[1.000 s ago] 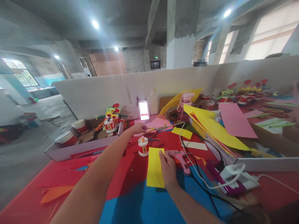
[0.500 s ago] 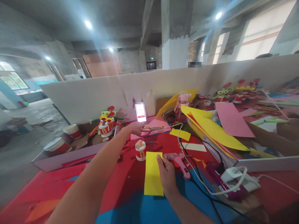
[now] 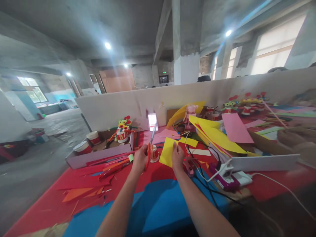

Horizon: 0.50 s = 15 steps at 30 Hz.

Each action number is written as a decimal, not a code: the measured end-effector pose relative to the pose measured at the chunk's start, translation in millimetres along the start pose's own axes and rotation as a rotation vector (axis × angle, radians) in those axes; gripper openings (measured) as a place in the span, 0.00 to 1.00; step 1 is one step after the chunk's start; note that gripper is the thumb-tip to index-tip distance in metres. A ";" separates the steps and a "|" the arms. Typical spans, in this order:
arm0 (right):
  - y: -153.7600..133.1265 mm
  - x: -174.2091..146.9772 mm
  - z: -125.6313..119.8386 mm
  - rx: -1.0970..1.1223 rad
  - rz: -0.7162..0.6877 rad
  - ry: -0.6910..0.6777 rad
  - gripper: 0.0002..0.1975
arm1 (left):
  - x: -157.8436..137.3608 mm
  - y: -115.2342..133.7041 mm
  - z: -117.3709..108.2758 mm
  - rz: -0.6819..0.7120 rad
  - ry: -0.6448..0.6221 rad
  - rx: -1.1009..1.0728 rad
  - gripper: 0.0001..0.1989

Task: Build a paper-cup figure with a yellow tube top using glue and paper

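Observation:
My left hand (image 3: 140,160) is closed on the red handles of a pair of scissors (image 3: 149,152), whose blades point up and away. In my right hand (image 3: 178,157) is a yellow sheet of paper (image 3: 167,153), pinched near its right edge and raised above the table, tilted. A red and white paper cup (image 3: 154,154) with coiled arms stands just behind, between the two hands. The pink glue gun (image 3: 189,167) lies to the right of my right hand, partly hidden by it.
A purple power strip (image 3: 223,179) with plugs and cables lies at the right. Coloured sheets fill a white box (image 3: 266,163) there. At the left, a box (image 3: 98,153) holds cups and a decorated cup figure (image 3: 122,133). A bright phone (image 3: 152,122) leans against the partition. Orange scraps (image 3: 78,193) lie front left.
My left hand has picked the scissors up from the back of the table and drawn them nearer. My right hand has lifted and tilted the yellow paper. The view has shifted.

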State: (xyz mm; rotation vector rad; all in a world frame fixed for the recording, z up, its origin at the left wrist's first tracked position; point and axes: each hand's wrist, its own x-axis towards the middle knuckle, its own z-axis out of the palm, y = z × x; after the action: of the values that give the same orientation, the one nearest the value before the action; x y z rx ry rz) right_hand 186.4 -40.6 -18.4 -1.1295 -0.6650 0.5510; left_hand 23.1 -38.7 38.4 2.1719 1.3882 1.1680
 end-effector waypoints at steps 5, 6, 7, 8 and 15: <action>0.8 16.0 -11.0 0.045 -0.046 0.051 0.29 | -23.0 0.9 13.3 0.029 -0.204 0.182 0.15; 1.2 17.7 -12.0 0.083 -0.028 0.049 0.29 | -25.8 1.1 10.6 0.035 -0.245 0.222 0.16; 1.4 19.1 -12.5 0.121 -0.011 0.046 0.29 | -28.0 1.7 7.1 0.037 -0.310 0.311 0.18; 1.4 20.2 -12.7 0.145 -0.007 0.046 0.29 | -29.6 2.5 3.4 0.037 -0.373 0.405 0.20; -6.6 19.3 -15.8 -0.151 -0.313 0.109 0.26 | -32.5 11.2 -3.1 0.019 -0.503 0.656 0.20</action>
State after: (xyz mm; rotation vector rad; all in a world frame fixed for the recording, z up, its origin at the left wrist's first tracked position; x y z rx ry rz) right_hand 211.6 -39.3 -12.7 -1.1598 -0.7801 0.1732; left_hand 21.0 -72.6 32.2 2.6387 1.6458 0.1093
